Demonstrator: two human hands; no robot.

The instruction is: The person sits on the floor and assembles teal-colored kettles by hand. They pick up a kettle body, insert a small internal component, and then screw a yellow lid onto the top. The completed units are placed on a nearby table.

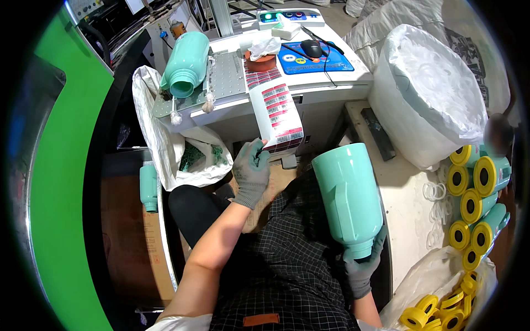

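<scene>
While pinching the lower edge of the label strip (277,113), left hand (251,172) fingers closed on it, strip running up and away. Right of that, mint flask body (346,196) upright, long axis tilted, right hand (361,267) clasped under its neck.

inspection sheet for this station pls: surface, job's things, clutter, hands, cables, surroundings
Surface: white machine bench with a blue mat.
Job's things: mint bottle, held upside down; label strip hanging off the bench edge.
Clutter: second mint bottle lying on a metal plate; rag; mouse.
Hands: gloved left hand pinches the strip's lower end; gloved right hand grips the bottle's neck.
Cables: mouse lead over the mat.
Surroundings: yellow-capped bottles, loose yellow caps, bagged white sack.
</scene>
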